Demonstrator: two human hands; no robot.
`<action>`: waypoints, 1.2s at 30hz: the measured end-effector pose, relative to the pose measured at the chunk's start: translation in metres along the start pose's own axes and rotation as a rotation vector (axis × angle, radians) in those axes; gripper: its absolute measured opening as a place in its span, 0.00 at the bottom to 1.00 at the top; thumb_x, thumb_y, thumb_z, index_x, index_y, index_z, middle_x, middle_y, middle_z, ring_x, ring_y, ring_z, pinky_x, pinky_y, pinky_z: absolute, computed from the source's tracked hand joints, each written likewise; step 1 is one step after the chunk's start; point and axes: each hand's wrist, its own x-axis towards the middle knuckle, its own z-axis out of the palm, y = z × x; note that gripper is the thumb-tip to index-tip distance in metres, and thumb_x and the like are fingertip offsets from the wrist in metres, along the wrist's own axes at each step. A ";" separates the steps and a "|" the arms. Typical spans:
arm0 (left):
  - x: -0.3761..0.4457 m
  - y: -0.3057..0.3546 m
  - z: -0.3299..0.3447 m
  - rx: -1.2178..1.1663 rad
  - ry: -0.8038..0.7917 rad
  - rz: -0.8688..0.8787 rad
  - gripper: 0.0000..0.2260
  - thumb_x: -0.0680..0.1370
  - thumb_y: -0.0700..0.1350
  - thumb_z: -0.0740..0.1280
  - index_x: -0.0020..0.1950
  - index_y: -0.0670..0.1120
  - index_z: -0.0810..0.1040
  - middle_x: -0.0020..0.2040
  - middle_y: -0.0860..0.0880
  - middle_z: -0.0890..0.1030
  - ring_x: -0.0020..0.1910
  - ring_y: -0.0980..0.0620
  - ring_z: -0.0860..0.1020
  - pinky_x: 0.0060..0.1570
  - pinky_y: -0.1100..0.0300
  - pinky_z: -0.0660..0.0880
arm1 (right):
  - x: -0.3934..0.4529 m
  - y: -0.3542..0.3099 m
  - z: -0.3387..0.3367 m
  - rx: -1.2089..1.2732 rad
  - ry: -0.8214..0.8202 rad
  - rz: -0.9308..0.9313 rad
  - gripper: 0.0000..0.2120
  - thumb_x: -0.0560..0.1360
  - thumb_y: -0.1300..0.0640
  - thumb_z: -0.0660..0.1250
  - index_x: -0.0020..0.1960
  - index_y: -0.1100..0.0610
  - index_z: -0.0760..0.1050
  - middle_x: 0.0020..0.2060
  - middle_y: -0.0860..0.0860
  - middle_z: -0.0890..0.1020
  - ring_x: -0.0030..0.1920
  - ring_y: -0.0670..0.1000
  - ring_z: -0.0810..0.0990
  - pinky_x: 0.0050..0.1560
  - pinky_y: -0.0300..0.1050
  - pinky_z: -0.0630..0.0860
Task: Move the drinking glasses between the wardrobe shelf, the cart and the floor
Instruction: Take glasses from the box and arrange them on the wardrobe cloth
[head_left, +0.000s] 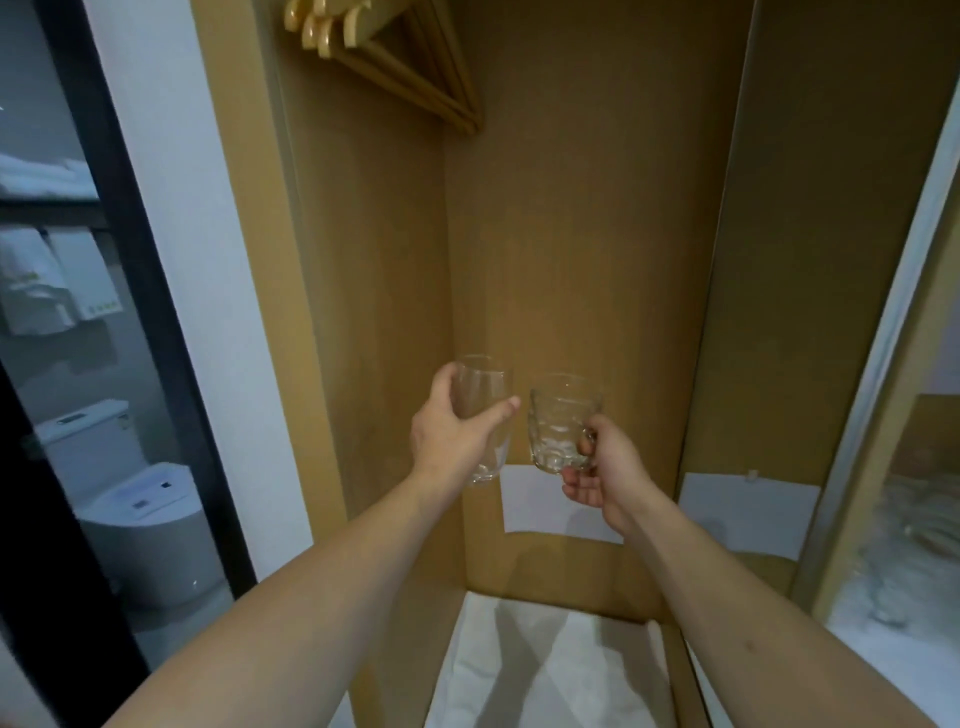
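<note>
Your left hand (447, 436) grips a plain clear tumbler (480, 415), your right hand (602, 467) pinches a dimpled glass mug (558, 423); both hang above the white-lined wardrobe shelf (550, 670), unplaced.

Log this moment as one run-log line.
left hand: grips tall glass | right hand: holds glass mug by handle | both raised inside wardrobe

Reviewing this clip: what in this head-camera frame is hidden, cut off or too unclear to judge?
- Tall glass: its left side is covered by the left hand.
- Glass mug: its handle is mostly wrapped by the right hand.
- Wooden hangers: tops cut off by the upper edge.
- Cart and floor: outside the frame.
</note>
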 end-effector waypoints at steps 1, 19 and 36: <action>-0.009 -0.002 -0.006 0.000 -0.008 -0.010 0.46 0.59 0.72 0.76 0.74 0.63 0.66 0.68 0.57 0.77 0.67 0.54 0.75 0.69 0.52 0.72 | -0.009 0.004 0.002 0.005 0.001 0.011 0.18 0.80 0.42 0.58 0.39 0.53 0.69 0.40 0.57 0.76 0.30 0.51 0.75 0.32 0.43 0.79; -0.138 0.013 -0.019 -0.043 -0.149 -0.049 0.41 0.59 0.73 0.76 0.69 0.64 0.70 0.55 0.58 0.79 0.55 0.54 0.78 0.58 0.52 0.78 | -0.163 0.044 -0.055 0.023 0.154 0.030 0.18 0.81 0.44 0.59 0.37 0.52 0.72 0.35 0.53 0.78 0.25 0.49 0.74 0.33 0.44 0.77; -0.322 0.123 0.093 -0.113 -0.239 -0.067 0.40 0.66 0.67 0.76 0.74 0.61 0.66 0.56 0.56 0.77 0.59 0.52 0.76 0.60 0.49 0.77 | -0.298 0.034 -0.275 -0.031 0.226 0.053 0.17 0.78 0.44 0.62 0.37 0.55 0.69 0.39 0.59 0.76 0.31 0.54 0.76 0.33 0.46 0.80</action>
